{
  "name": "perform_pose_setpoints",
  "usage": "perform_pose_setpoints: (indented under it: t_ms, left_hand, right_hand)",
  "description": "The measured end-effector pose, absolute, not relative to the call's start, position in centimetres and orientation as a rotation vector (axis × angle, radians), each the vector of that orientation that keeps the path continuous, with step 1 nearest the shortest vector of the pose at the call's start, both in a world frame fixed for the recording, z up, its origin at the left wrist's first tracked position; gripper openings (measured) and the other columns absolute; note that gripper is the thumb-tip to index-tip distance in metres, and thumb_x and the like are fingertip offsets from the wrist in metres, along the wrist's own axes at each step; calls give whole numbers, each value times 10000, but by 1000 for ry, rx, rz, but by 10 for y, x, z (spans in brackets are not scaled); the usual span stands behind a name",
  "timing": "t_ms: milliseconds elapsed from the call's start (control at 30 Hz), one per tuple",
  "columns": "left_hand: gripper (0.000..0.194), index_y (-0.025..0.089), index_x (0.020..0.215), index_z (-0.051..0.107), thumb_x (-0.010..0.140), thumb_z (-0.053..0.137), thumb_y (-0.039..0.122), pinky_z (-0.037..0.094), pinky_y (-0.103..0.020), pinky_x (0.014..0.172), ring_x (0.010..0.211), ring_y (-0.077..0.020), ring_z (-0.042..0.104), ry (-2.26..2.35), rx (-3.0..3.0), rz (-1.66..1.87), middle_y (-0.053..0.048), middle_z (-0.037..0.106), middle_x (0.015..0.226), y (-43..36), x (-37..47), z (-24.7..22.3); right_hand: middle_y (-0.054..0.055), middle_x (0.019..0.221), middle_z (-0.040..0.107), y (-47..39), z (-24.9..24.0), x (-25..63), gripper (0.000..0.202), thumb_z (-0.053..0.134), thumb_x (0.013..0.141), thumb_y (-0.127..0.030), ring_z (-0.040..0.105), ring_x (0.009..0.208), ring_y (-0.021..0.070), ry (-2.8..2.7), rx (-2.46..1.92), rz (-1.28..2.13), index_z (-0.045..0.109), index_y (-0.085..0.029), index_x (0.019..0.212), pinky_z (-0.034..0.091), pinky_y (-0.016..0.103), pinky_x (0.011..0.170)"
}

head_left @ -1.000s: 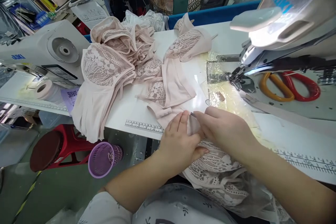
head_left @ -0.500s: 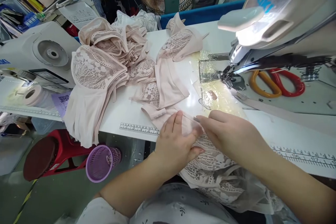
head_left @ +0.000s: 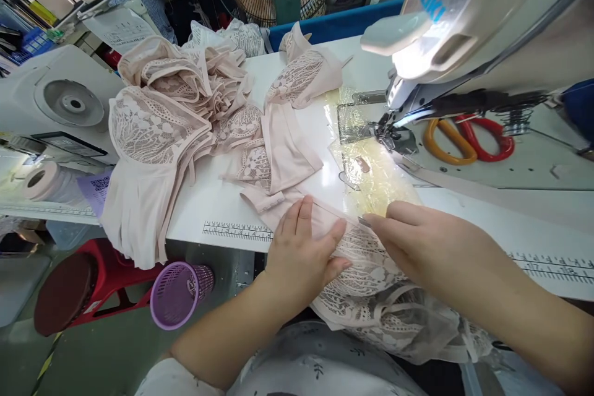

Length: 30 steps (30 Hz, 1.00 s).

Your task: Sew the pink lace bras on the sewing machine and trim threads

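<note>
your left hand [head_left: 301, 253] lies flat, thumb out, on the pale pink garment [head_left: 322, 216] at the white table [head_left: 218, 201]'s near edge; your right hand [head_left: 422, 241] pinches a small dark-tipped tool [head_left: 364, 221], mostly hidden.

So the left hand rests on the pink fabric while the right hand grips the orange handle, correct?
No: in the head view, the left hand does rest on the pink fabric, but the orange handle lies beyond the right hand, untouched.

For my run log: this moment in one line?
left hand: spread on pale pink fabric | right hand: at fabric's edge, grip unclear | lace pieces: piled at left | sewing machine: right
</note>
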<state>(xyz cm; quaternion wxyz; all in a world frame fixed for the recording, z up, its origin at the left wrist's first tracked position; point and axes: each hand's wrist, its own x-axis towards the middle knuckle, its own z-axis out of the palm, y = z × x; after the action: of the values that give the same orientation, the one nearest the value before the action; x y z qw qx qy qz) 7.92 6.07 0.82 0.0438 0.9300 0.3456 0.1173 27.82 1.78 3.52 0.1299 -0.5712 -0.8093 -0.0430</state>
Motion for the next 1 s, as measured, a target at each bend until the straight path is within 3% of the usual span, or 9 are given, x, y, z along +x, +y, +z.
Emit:
perform_pose_setpoints:
  t_ms: [200,700,833,933,1000]
  left_hand:
    - [568,315,1309,516,799,587,555,418,-533,996,1281,-388,388,1070,2836,293,-170,328,1428,61,80,11]
    - [523,277,1308,525,847,542,525,407,-552,990,1289,-383,371,1026,2888,261,-180,347,1444,64,79,13]
    - [394,252,1267,556,896,510,378,420,-544,984,1268,-347,412,1054,2948,287,-173,415,1402,63,83,14]
    - [319,163,1182,596,880,495,184,426,-523,999,1223,-315,465,1032,3042,472,-191,500,1309,54,89,18]
    - [294,111,1137,598,866,488,140,436,-479,1015,1187,-281,496,917,3057,657,-183,555,1228,45,96,20]
  right_hand:
    - [-2,584,431,27,23,269,246,407,839,-105,416,473,138,-2280,-1606,-102,651,-115,859,208,242,425]
    - [15,601,471,3,29,292,249,373,839,-118,419,498,145,-2331,-1708,19,584,-172,721,200,271,453]
    - [24,659,547,-1,30,296,230,363,910,-230,505,534,140,-2048,-1738,225,533,-192,760,303,253,466]
    - [-4,595,481,-1,25,295,231,352,903,-266,466,479,125,-1883,-1797,344,403,-221,682,327,242,447]
    - [-17,573,431,0,23,294,235,342,889,-267,433,461,122,-1853,-1818,353,332,-238,656,323,244,437]
